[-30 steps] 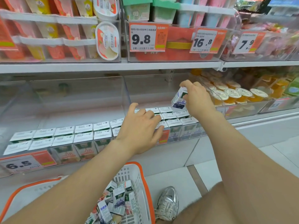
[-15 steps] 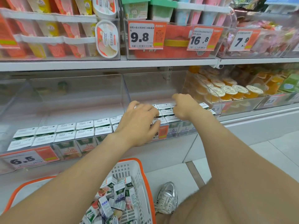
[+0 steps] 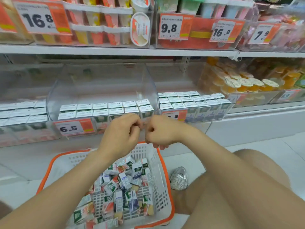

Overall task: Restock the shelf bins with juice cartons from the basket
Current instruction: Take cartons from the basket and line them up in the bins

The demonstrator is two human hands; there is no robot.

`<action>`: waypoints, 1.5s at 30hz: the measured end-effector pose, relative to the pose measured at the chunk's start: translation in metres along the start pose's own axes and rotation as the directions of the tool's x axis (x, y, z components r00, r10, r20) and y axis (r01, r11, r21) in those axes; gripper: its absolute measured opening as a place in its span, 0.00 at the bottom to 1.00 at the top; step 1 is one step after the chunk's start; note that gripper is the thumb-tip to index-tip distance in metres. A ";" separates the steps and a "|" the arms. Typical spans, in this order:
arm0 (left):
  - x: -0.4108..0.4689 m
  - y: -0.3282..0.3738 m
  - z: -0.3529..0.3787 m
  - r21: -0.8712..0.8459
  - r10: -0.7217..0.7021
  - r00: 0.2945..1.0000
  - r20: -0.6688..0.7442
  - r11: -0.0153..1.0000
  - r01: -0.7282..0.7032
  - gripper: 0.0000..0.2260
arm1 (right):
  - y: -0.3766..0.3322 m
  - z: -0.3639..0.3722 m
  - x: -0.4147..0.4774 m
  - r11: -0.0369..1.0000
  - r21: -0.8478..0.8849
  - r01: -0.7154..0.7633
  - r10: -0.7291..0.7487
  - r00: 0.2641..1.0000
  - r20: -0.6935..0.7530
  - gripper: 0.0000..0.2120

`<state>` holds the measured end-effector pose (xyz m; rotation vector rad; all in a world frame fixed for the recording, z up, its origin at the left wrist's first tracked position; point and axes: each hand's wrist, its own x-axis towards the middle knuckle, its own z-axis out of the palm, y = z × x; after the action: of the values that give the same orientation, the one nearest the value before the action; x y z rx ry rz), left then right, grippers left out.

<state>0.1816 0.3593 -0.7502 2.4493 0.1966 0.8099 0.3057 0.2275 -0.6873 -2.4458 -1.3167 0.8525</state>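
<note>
Head view: left hand [image 3: 121,135] and right hand [image 3: 162,132] clutch the clear bin [image 3: 99,83] holding two rows of white-topped juice cartons [image 3: 107,108].

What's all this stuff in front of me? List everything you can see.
shelved cartons: many, white tops, upright rows in the lower-shelf bins
clear bins: several, transparent, side by side on the lower shelf
basket cartons: many, green, blue and red prints, loose heap
basket: one, white with orange rim, on the floor
price tags: several, white and orange, on bin fronts
cups: many, orange, right-hand bins
upper-shelf packs: many, pink, yellow and green, top shelf
shoe: one, silver, right of the basket
left hand: fingers curled, at the middle bin's front
right hand: fingers curled, beside the left
</note>
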 end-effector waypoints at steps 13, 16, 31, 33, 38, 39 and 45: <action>-0.143 -0.146 0.036 0.360 -0.536 0.574 0.619 0.843 0.399 0.14 | 0.043 0.156 0.096 0.893 -0.450 -0.014 0.109 0.977 0.186 0.16; -0.163 -0.166 0.058 0.430 -0.564 0.470 0.679 0.824 0.368 0.13 | 0.060 0.186 0.114 0.914 -0.406 -0.014 0.098 0.977 0.188 0.07; -0.230 -0.176 0.099 0.556 -0.597 0.013 0.802 0.755 0.347 0.20 | 0.080 0.338 0.125 0.950 -0.255 -0.180 0.245 0.936 0.254 0.25; -0.227 -0.176 0.098 0.560 -0.596 -0.006 0.803 0.751 0.349 0.21 | 0.076 0.341 0.122 0.940 -0.320 -0.116 0.194 0.955 0.222 0.26; -0.229 -0.178 0.093 0.540 -0.601 -0.005 0.799 0.713 0.448 0.16 | 0.073 0.339 0.120 0.957 -0.134 -0.257 0.283 0.927 0.246 0.31; -0.229 -0.180 0.090 0.521 -0.611 -0.002 0.792 0.674 0.524 0.15 | 0.074 0.333 0.119 0.952 -0.055 -0.302 0.305 0.910 0.280 0.33; -0.196 -0.180 0.047 0.317 -0.622 0.091 0.778 0.514 0.797 0.13 | 0.067 0.263 0.111 0.764 0.385 -0.517 0.300 0.814 0.498 0.21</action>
<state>0.0570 0.4308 -0.9790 1.8357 0.8292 -0.8160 0.2428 0.2638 -0.9711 -2.2037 -0.4956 1.6635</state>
